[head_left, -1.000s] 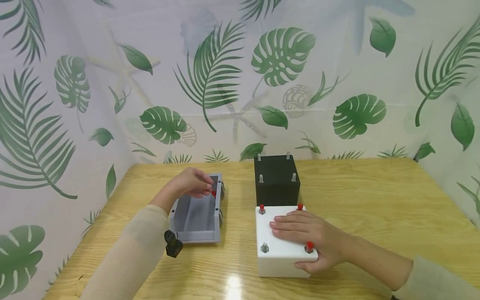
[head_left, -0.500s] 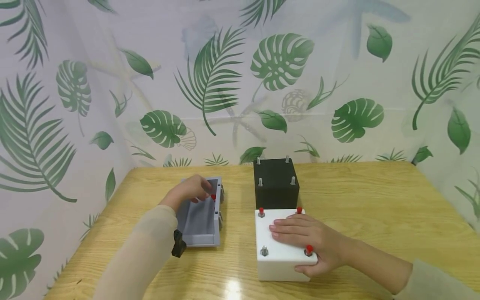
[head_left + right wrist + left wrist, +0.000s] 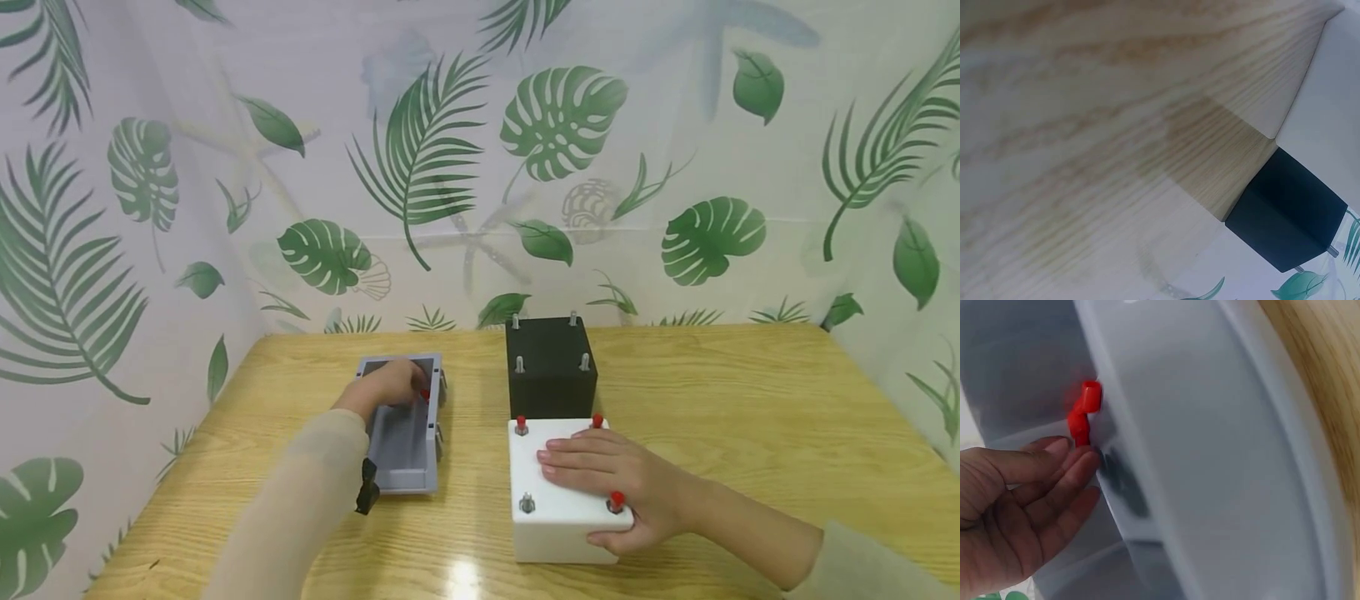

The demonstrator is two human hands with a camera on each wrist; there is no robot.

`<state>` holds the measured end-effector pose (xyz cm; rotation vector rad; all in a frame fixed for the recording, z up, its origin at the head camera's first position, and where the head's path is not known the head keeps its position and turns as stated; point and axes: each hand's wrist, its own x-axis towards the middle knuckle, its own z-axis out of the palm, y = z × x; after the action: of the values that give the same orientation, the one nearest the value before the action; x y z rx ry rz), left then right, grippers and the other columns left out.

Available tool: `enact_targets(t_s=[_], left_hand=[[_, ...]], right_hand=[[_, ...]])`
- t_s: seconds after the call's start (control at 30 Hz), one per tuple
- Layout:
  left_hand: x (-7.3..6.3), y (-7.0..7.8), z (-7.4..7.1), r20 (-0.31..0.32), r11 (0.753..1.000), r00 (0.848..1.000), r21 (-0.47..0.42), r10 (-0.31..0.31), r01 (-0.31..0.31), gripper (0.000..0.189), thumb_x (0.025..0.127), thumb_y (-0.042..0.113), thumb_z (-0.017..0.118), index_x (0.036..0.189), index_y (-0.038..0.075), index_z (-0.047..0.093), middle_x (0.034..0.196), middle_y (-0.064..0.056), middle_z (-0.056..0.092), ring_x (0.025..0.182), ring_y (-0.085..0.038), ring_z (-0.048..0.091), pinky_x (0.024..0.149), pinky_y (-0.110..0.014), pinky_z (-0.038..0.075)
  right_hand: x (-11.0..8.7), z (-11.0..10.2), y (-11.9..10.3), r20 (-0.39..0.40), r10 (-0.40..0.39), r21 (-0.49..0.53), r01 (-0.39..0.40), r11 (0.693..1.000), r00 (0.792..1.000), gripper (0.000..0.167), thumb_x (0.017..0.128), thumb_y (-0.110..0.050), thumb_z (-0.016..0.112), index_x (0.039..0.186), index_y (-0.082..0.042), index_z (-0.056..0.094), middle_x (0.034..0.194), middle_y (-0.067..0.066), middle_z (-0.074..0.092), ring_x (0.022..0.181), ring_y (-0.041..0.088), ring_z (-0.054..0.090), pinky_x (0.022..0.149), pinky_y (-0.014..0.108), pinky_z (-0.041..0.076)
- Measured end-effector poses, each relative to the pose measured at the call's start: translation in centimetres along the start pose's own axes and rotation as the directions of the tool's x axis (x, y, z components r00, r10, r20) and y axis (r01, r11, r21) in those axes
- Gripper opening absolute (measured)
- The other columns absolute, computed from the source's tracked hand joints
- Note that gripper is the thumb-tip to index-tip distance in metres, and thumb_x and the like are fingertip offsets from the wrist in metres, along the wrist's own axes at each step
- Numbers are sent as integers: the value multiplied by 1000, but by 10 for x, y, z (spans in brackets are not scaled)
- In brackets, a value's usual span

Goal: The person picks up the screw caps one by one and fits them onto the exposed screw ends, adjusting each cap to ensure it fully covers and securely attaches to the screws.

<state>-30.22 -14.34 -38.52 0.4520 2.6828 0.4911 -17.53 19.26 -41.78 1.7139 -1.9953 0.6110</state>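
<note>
My left hand reaches down into a grey plastic bin at the left of the table. In the left wrist view, its thumb and fingertips are right at the lower of a few small red caps, which lie against the bin's side wall. My right hand rests on a white block, fingers straight across the top and thumb at its near side. Bolts stick up at the block's corners. Three wear red caps, and the near-left bolt is bare. The right wrist view does not show the right hand.
Just behind the white block stands a black block with several bare bolts on top. Both blocks and the bin stand on a wooden table. A white leaf-print cloth hangs at the back and sides.
My left hand has sunk deeper into the bin and a little to the right, toward the red caps. My right hand has stayed on the white block.
</note>
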Motion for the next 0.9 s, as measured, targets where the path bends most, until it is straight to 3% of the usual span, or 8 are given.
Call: enact_targets(t_s=[0.1,0.23,0.43,0.63,0.9], left_hand=[[4,0,4,-1,1000,1000,11,-23,23,30,78,-9,61,106,-2,67,98,-12,66,72,-17,53,59,-23,43],[6,0,10,-49,998,997,9,-64,64,33,76,-10,62,108,-3,67,99,-13,67,74,-18,54,62,-24,46],[4,-1,11,-81,994,991,19,-109,111,15,75,-8,67,87,0,68,84,-10,65,71,-19,54,64,-29,48],[3,-2,11,-74,994,992,34,-104,107,10,73,-6,72,79,1,67,75,-6,63,67,-18,53,61,-28,47],[2,-4,13,-91,989,988,74,-123,130,11,74,-9,64,75,2,66,74,-8,64,62,-16,52,55,-25,43]], right_hand=[[0,0,0,7,7,0,-7,1000,1000,70,76,-38,70,134,-4,52,137,8,53,126,23,49,114,28,25],[0,1,0,12,13,4,-13,1000,1000,72,74,-37,72,134,-4,52,137,7,53,126,23,49,114,27,24],[0,0,0,12,12,5,-12,1000,1000,73,74,-38,73,134,-4,52,137,7,53,127,22,48,114,27,24],[0,-1,0,8,8,2,-8,1000,1000,72,74,-38,72,134,-4,52,137,7,53,126,22,49,114,28,25],[0,-1,-1,10,16,4,-16,1000,1000,72,74,-38,72,134,-4,52,137,7,53,126,22,48,114,27,25]])
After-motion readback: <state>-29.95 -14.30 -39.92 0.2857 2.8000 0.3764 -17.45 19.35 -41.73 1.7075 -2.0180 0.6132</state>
